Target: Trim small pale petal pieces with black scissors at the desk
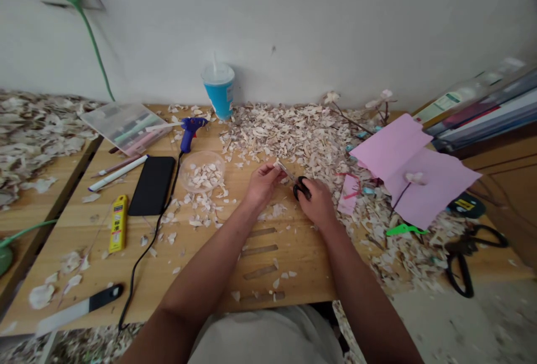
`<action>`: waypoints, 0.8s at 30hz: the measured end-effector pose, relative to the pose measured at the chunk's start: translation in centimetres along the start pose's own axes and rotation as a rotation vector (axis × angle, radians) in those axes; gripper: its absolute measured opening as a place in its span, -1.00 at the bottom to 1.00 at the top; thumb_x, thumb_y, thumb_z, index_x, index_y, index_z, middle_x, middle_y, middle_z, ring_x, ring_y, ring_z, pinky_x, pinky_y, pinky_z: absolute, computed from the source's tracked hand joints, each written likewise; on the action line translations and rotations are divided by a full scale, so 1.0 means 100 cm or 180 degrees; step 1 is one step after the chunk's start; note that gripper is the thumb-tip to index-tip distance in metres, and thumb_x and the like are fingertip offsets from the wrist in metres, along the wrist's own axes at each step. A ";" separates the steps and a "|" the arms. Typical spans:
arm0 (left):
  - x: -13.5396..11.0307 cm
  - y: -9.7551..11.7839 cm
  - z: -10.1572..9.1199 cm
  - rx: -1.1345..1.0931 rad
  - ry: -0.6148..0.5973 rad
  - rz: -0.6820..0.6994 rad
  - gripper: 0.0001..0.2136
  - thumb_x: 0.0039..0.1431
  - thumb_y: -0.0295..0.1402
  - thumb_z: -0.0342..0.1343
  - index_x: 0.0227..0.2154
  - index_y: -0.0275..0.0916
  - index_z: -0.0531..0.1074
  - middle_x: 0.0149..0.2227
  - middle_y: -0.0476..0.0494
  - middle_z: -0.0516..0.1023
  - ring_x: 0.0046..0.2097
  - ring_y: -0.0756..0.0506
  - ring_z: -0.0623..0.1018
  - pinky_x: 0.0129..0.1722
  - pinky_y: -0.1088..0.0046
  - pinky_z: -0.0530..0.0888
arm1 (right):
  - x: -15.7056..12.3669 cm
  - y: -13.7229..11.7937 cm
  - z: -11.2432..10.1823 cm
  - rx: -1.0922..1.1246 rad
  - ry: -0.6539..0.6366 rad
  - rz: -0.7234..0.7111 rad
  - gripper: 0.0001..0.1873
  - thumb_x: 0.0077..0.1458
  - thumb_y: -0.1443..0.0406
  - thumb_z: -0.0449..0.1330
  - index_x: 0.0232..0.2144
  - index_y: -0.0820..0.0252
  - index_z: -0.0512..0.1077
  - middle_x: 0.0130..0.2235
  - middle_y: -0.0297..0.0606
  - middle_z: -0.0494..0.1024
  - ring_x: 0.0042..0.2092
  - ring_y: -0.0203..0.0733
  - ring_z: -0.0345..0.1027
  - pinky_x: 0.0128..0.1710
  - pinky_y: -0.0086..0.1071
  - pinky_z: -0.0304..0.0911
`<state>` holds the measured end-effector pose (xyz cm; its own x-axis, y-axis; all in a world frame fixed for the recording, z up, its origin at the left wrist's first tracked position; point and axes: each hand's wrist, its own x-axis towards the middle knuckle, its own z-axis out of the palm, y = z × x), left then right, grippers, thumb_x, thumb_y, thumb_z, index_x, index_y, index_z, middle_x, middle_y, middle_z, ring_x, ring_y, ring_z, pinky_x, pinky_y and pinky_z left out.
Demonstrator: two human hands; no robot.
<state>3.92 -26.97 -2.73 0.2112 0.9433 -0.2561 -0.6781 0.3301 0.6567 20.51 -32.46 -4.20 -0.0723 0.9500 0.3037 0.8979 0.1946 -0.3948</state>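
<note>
My left hand (pixel 260 184) pinches a small pale flake (pixel 277 166) at its fingertips, above the wooden table (pixel 210 252). My right hand (pixel 316 201) is closed round the black handles of a pair of scissors (pixel 300 187), whose blades point up-left to the flake. Both hands meet at the middle of the table, just in front of a wide heap of pale flakes (pixel 293 135). A clear plastic bowl (pixel 202 171) with several flakes in it sits left of my left hand.
A blue glue gun (pixel 190 131) with a black cord, a black phone (pixel 152 184), a yellow cutter (pixel 119 223), pens and a clear case (pixel 123 124) lie at left. A blue cup (pixel 219 90) stands by the wall. Pink paper (pixel 413 176) and black scissors (pixel 465 252) lie at right.
</note>
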 end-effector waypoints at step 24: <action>-0.004 -0.006 0.004 -0.0188 0.0145 0.0014 -0.85 -0.02 -0.35 0.34 -0.46 -0.29 0.49 -0.44 -0.03 0.56 -0.37 0.05 0.52 -0.15 0.48 0.45 | 0.002 -0.009 0.004 0.0061 -0.0053 0.0097 -0.77 0.13 0.24 0.08 -0.21 0.19 0.46 -0.26 -0.11 0.52 -0.18 -0.01 0.34 -0.15 -0.18 0.21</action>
<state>4.49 -27.51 -2.73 0.1766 0.9418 -0.2862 -0.7196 0.3219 0.6152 19.54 -32.33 -4.18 -0.0524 0.9595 0.2768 0.8913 0.1699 -0.4203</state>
